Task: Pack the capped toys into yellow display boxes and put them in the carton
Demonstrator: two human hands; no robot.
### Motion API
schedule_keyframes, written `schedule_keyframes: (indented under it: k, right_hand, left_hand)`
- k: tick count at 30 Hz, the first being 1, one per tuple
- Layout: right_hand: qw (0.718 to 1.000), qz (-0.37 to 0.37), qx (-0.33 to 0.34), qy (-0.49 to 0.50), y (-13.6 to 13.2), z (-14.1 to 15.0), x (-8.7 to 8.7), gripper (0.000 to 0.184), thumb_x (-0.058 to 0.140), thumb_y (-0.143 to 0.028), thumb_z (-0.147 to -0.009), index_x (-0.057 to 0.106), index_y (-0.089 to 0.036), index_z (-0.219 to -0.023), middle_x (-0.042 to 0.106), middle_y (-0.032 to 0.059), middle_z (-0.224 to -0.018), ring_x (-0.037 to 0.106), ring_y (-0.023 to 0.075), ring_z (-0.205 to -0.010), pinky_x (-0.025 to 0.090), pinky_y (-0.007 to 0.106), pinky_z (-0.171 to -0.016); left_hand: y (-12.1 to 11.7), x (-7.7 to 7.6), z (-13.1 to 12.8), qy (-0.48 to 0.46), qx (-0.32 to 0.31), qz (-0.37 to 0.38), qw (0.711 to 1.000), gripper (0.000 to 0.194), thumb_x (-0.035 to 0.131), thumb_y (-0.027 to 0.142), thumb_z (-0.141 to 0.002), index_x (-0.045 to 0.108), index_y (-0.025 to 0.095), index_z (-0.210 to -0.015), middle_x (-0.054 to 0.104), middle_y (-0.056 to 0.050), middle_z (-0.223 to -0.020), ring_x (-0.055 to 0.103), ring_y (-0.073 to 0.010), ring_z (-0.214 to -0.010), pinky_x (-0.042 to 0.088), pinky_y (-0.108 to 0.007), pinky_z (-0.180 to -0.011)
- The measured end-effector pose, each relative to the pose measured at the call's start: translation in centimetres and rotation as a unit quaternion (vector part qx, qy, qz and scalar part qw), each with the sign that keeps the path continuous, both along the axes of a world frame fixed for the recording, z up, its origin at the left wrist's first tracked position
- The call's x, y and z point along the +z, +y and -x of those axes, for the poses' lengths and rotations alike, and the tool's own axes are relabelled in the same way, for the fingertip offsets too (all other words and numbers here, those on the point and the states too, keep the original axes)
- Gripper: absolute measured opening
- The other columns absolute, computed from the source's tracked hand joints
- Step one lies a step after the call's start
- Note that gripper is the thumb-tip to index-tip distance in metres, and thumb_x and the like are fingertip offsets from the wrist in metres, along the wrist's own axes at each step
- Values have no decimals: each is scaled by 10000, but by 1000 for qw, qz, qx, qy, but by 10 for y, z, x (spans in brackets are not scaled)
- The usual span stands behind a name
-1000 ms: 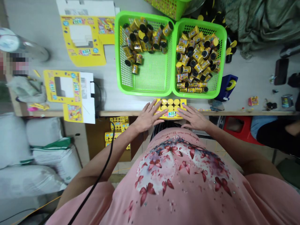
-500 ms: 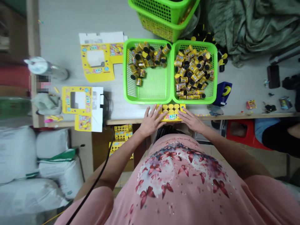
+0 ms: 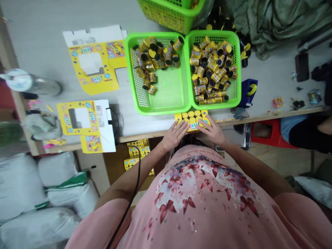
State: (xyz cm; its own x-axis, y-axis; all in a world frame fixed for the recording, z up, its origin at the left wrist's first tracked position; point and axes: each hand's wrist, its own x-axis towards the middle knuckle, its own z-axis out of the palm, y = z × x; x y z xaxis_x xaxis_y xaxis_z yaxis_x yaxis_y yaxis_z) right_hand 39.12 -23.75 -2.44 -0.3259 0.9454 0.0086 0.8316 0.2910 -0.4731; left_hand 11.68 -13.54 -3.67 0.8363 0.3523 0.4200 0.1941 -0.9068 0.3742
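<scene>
A yellow printed box [image 3: 191, 114] lies at the table's front edge, with rows of yellow round lids showing in its window. My left hand [image 3: 173, 136] rests over its left front part, fingers stretched out and flat. On the opposite side, my right hand [image 3: 215, 132] touches the box with its fingers spread. Just behind stand two green baskets: the left basket [image 3: 169, 98] is partly filled with small yellow-and-black tubs [image 3: 152, 77], and the right basket [image 3: 239, 93] is heaped with the same kind.
Two flattened yellow cartons, a far carton [image 3: 89, 81] and a near carton [image 3: 66, 119], lie left. A blue tape dispenser [image 3: 246, 100] sits right of the baskets. More green baskets [image 3: 166, 17] stand behind. An open cardboard box [image 3: 114, 166] below holds packed yellow boxes. A bottle [image 3: 38, 84] stands far left.
The camera view has shifted and turned slightly. My left hand's fingers have drawn closer together and lie further over the box's front; my right hand stays on its right side.
</scene>
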Motion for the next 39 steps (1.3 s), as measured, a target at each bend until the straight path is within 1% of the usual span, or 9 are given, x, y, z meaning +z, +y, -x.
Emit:
schedule_keyframes:
  k: [4, 9, 15, 21, 25, 31, 34, 36, 39]
  right_hand:
    - [1000, 0, -6, 18, -3, -5, -3, 511, 371, -130, -1025, 608, -332, -1429, 569, 38, -1532, 324, 301, -1557, 392, 623, -1223]
    - [999, 12, -15, 31, -4, -8, -7, 481, 384, -168, -1039, 609, -342, -1427, 587, 39, -1517, 361, 309, -1540, 310, 665, -1256]
    - [998, -34, -24, 55, -11, -3, -7, 552, 361, -83, -1021, 590, -352, -1445, 577, 9, -1525, 221, 285, -1594, 273, 673, -1277]
    - [994, -54, -6, 93, -8, -6, -13, 653, 366, -44, -1001, 459, -416, -1530, 514, -35, -1577, 69, 280, -1618, 284, 703, -1265]
    - [996, -20, -7, 87, -12, -6, -12, 606, 353, -84, -1012, 502, -406, -1503, 529, -39, -1563, 86, 289, -1615, 287, 721, -1255]
    - [996, -66, -23, 55, -26, 1, -13, 533, 382, -107, -1015, 600, -352, -1436, 593, 2, -1508, 148, 296, -1605, 366, 662, -1241]
    - [997, -44, -32, 55, -27, 2, -13, 519, 365, -119, -1023, 625, -346, -1411, 605, 4, -1495, 208, 290, -1594, 355, 646, -1253]
    - [997, -39, -31, 66, -29, 1, -13, 516, 376, -123, -1023, 626, -356, -1409, 608, 2, -1493, 205, 285, -1595, 344, 641, -1260]
    - [995, -42, -36, 82, -34, 0, -15, 528, 397, -113, -1017, 607, -370, -1427, 594, -4, -1507, 164, 287, -1604, 321, 655, -1263]
  left_hand:
    - [-6, -6, 4, 1, -31, 74, 997, 677, 367, 56, -1037, 130, 161, -1662, 482, -172, -1554, 297, -261, -1525, 353, -501, -1255]
    - [-13, -10, 2, -38, -14, 90, 995, 657, 331, 38, -1028, 203, 200, -1653, 536, -151, -1529, 347, -241, -1510, 406, -495, -1224]
    - [-28, 11, 23, -48, 168, 199, 964, 685, 615, 339, -999, 327, 284, -1618, 360, -160, -1656, 324, -326, -1541, 377, -575, -1213]
    - [-40, -1, 28, -17, 205, 196, 959, 492, 538, 315, -1043, 477, 356, -1529, 396, -88, -1649, 468, -258, -1467, 461, -466, -1188]
    - [-39, -10, 20, -19, 170, 158, 973, 477, 517, 239, -1048, 494, 319, -1518, 528, -102, -1555, 382, -262, -1510, 432, -505, -1206]
    - [-54, -2, 20, -14, 148, 96, 984, 518, 480, 146, -1042, 449, 226, -1553, 624, -151, -1446, 442, -277, -1471, 514, -490, -1137]
    - [-57, 5, 20, -48, 185, 182, 964, 551, 543, 260, -1038, 422, 261, -1577, 515, -152, -1556, 454, -284, -1473, 481, -509, -1161]
    - [-55, 8, 22, -74, 233, 286, 927, 517, 549, 356, -1038, 477, 289, -1545, 464, -140, -1598, 507, -278, -1437, 495, -498, -1144]
    - [-46, 5, 30, -76, 250, 372, 891, 446, 582, 449, -1012, 623, 282, -1424, 549, -126, -1531, 601, -266, -1342, 538, -480, -1095]
